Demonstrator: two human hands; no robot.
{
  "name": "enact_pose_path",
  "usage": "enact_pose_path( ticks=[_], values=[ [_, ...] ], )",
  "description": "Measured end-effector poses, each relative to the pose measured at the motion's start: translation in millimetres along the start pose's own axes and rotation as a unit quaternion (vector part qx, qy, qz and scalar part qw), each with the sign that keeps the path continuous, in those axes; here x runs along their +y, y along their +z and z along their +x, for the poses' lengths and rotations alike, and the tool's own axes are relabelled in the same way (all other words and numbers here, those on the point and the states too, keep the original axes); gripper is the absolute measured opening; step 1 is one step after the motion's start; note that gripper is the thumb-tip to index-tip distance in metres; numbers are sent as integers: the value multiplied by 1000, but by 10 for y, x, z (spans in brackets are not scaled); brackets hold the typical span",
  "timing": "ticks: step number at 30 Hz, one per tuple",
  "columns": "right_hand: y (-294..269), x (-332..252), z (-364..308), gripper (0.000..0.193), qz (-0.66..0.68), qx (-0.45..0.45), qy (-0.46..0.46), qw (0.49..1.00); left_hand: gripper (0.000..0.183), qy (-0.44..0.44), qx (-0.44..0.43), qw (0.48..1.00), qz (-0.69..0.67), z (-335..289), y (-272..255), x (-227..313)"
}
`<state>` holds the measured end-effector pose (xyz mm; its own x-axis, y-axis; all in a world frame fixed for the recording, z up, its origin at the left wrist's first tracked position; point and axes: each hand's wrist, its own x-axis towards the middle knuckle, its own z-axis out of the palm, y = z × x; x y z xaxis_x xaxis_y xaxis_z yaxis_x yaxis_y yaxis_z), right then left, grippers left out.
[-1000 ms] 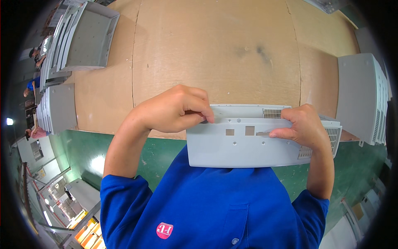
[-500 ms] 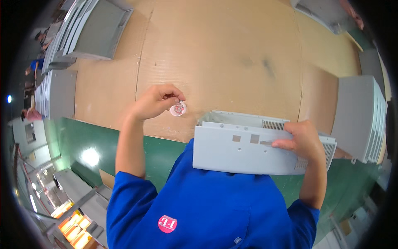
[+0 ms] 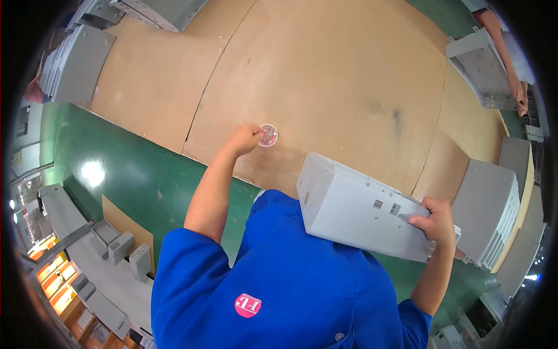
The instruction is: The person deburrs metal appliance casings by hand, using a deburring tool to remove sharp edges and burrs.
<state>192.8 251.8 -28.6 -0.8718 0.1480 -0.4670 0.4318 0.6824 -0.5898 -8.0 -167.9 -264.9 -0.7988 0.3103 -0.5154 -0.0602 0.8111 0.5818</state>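
Note:
My left hand (image 3: 245, 139) is closed, its fingertips pinched at the left rim of a small round tub (image 3: 268, 142) of small metallic and red pieces. Whatever those fingertips may hold is too small to make out. On the other side, my right hand (image 3: 436, 221) grips the right part of a light grey sheet-metal housing (image 3: 360, 209). Its thumb lies on the broad face, beside square cutouts, and its fingers wrap over the upper edge. The housing leans against my body at the near table edge, tilted, with its perforated left end showing.
Brown cardboard covers the table (image 3: 314, 75). More grey housings stand at the right (image 3: 482, 209), far right (image 3: 479, 67) and far left (image 3: 84, 64). Another person's hands (image 3: 519, 96) are by the far-right one. Green floor (image 3: 133, 157) lies at the left.
The view has shifted and turned. The housing has tilted, its left end now facing up more plainly. My left hand has drawn to the left side of the tub, its fingers more tightly closed.

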Motion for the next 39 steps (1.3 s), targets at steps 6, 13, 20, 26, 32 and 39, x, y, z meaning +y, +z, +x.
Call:
enact_pose_path(
  ticks=[6, 13, 20, 26, 32, 39],
  values=[
    [3, 59, 9, 62, 19, 9, 4, 1000, 30, -30, -19, 998, -53, -83, -15, 1],
    [-21, 81, 26, 59, 6, 4, 19, 1000, 29, -86, -86, 959, -257, -164, -151, 128],
    [-5, 29, 30, 72, -8, 12, 14, 1000, 26, -120, -83, 930, -338, -171, -104, -5],
    [-27, 58, 55, 67, -7, 12, 7, 1000, 29, 8, 54, 985, -164, -114, 69, -18],
    [-13, 84, 51, 68, 8, 10, 19, 1000, 22, 8, 120, 991, -65, -171, 19, 215],
    [-14, 123, 52, 74, -19, 9, 16, 1000, 23, 100, 86, 982, -137, -317, 348, 191]
  ],
)
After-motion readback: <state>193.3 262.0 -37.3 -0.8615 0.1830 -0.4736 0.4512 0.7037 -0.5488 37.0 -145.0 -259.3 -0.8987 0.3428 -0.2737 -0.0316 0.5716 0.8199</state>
